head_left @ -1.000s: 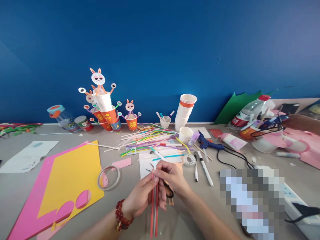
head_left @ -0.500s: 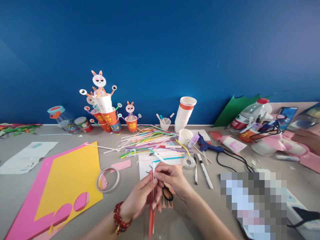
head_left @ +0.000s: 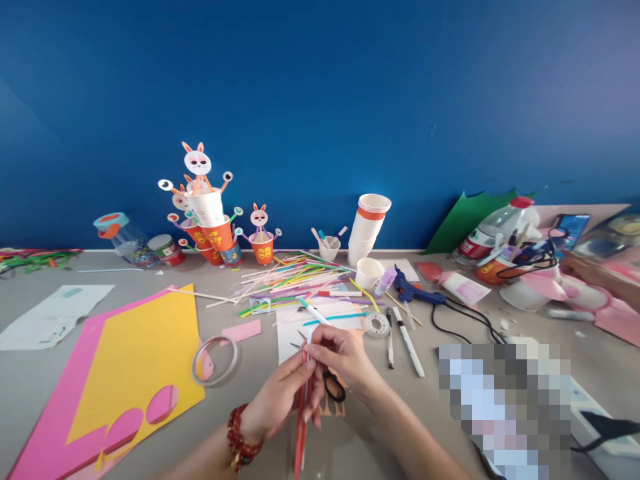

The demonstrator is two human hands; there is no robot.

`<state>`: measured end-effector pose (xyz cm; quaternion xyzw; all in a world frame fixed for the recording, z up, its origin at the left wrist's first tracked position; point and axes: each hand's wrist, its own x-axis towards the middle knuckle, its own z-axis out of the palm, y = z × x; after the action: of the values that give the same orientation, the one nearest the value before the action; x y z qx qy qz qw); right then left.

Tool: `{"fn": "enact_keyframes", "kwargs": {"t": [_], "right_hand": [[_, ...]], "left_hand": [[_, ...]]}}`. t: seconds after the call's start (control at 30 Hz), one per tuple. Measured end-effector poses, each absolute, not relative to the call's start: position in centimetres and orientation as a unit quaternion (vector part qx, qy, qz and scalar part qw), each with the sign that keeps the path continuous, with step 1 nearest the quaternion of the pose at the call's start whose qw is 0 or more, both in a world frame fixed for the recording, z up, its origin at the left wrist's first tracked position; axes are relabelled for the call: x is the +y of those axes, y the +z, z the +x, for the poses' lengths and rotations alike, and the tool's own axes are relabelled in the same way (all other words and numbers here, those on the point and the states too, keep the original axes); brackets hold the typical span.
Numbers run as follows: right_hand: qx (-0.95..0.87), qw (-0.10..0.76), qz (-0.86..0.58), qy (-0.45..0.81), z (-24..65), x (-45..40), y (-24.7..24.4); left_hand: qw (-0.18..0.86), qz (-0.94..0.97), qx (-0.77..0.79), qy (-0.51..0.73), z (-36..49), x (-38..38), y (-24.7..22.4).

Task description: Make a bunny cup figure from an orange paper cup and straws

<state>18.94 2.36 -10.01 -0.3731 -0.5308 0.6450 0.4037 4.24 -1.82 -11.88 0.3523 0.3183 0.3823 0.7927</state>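
Observation:
Thin red and white straws (head_left: 301, 443), held together as a narrow bundle, run from between my fingers down to the bottom edge of the view. My left hand (head_left: 277, 392), with a red bead bracelet at the wrist, is closed round their upper part. Near the top end, my right hand (head_left: 346, 360) pinches the bundle between thumb and fingertips. Under both hands lie scissors (head_left: 334, 387); a black handle loop and the dark tips show, the rest being hidden. White paper (head_left: 286, 341) and orange cut-out paper (head_left: 340, 405) are beneath them.
Many coloured straws (head_left: 300, 280) lie behind my hands. Yellow card (head_left: 150, 340) and a tape roll (head_left: 216, 383) are on the left. To the right are a blue glue gun (head_left: 415, 292) with its cord, markers (head_left: 409, 343) and a co-worker's hand (head_left: 595, 273). Stacked cups (head_left: 367, 230) stand behind.
My hands keep their grip; the top of the straw bundle has shifted slightly and its lower end has swung a little left. At the far right, the co-worker's hand has moved.

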Motion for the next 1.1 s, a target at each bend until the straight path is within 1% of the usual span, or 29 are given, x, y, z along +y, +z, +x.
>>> {"fn": "enact_keyframes", "kwargs": {"t": [0.1, 0.23, 0.3, 0.53, 0.8, 0.9, 1.0, 1.07, 1.1], "right_hand": [[-0.543, 0.399, -0.367, 0.641, 18.8, 2.4, -10.3], [-0.587, 0.421, -0.401, 0.564, 18.9, 2.6, -10.7], [-0.594, 0.422, -0.412, 0.547, 19.0, 2.6, -10.8], [-0.534, 0.396, -0.411, 0.624, 19.1, 2.7, -11.0], [-0.508, 0.41, -0.41, 0.637, 18.7, 2.5, -11.3], [-0.525, 0.41, -0.403, 0.627, 18.6, 2.6, -10.9], [-0.611, 0.395, -0.394, 0.562, 20.2, 3.1, -9.5], [-0.691, 0.369, -0.431, 0.448, 22.5, 3.5, -8.4], [-0.724, 0.342, -0.477, 0.362, 23.9, 3.7, -8.0]], "left_hand": [[0.787, 0.363, 0.327, 0.378, 4.2, -1.8, -11.7], [0.774, 0.368, 0.351, 0.376, 4.4, -1.8, -11.8], [0.769, 0.366, 0.357, 0.385, 4.5, -1.8, -12.0], [0.783, 0.371, 0.345, 0.361, 4.3, -1.8, -12.0], [0.79, 0.365, 0.325, 0.369, 4.5, -2.0, -12.3], [0.797, 0.347, 0.324, 0.373, 4.5, -2.1, -12.3], [0.797, 0.333, 0.329, 0.382, 4.4, -2.0, -11.9], [0.794, 0.33, 0.331, 0.389, 4.2, -1.9, -11.6], [0.791, 0.33, 0.332, 0.393, 4.2, -1.8, -11.4]]}}
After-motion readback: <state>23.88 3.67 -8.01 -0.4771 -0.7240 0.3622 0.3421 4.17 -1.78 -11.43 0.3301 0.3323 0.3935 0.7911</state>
